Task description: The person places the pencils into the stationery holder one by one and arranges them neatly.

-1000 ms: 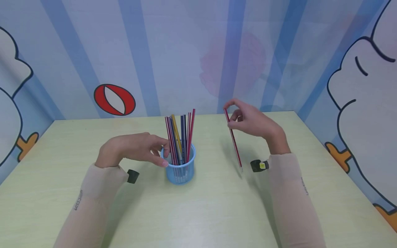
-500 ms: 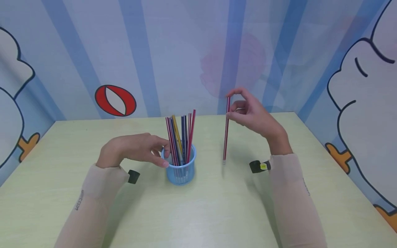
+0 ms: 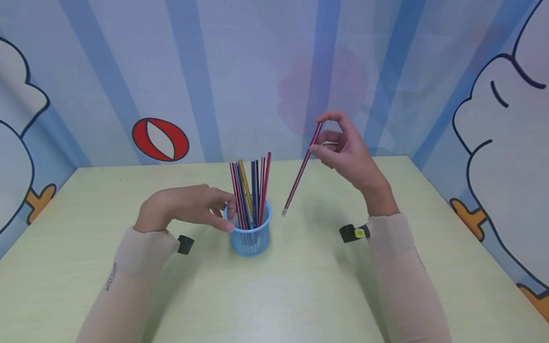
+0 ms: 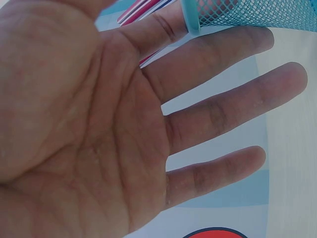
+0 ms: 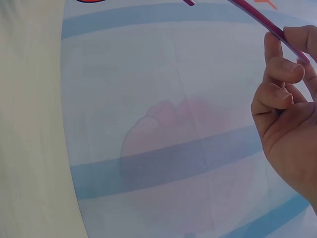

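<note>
In the head view, a light-blue mesh pencil cup (image 3: 250, 243) stands upright on the table, holding several pencils (image 3: 244, 190) in red, dark blue and yellow. My left hand (image 3: 188, 205) holds the cup's rim at its left side. The left wrist view shows one finger behind the cup's mesh (image 4: 257, 14), while the other fingers extend straight outside it. My right hand (image 3: 347, 152) pinches a dark red striped pencil (image 3: 298, 178) near its top. That pencil hangs tilted in the air right of the cup, eraser end pointing down and left.
A pale wooden table (image 3: 274, 300) lies under both arms. Behind it rises a blue striped backdrop (image 3: 249, 71) with a red-and-white printed shape (image 3: 160, 139). Printed white cartoon figures (image 3: 506, 157) cover the side panels. Each wrist wears a small black camera (image 3: 353, 233).
My right hand has risen slightly, and the pencil's eraser end has swung left toward the cup, from pointing down-right, through near vertical, to down-left. My left hand and the cup stay put.
</note>
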`<state>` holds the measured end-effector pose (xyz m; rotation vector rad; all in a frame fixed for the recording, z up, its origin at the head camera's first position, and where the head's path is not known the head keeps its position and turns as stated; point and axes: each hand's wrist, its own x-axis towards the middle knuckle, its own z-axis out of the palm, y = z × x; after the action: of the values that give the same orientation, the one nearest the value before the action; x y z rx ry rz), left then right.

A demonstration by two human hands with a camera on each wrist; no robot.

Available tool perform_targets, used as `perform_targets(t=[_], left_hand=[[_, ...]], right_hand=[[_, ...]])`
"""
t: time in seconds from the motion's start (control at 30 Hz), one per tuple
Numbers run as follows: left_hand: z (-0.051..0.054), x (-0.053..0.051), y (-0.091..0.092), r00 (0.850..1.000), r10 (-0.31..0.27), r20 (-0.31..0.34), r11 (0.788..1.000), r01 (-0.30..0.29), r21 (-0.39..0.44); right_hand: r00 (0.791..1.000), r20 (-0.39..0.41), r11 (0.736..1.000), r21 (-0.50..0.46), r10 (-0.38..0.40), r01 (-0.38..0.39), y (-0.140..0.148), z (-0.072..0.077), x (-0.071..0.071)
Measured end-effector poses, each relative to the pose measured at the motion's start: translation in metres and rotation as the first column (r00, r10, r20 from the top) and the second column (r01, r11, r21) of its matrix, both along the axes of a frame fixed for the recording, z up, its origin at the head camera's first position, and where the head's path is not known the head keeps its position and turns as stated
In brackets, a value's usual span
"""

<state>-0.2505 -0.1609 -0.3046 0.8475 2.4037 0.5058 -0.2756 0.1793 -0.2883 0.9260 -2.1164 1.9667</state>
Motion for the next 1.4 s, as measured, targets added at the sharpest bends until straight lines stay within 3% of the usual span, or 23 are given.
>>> perform_targets(t=[0.17,0.83,1.4], left_hand=[[0.0,0.0,0.0,1.0,0.008,0.0,1.0,-0.008,-0.006],[0.0,0.0,0.001,1.0,0.016,0.005,1.0,-0.016,-0.012],[0.001,0.001,0.001,1.0,0.006,0.0,1.0,-0.006,-0.01]], right_hand=[[1.0,-0.014,1.0,-0.006,-0.002,0.002,-0.005,-0.002,-0.001],[1.0,-0.012,0.984,0.175,-0.015,0.017,-0.028,-0.013,-0.002],[0.998,-0.048,0.997,0.069,-0.034,0.037,-0.023,-0.004,0.005]])
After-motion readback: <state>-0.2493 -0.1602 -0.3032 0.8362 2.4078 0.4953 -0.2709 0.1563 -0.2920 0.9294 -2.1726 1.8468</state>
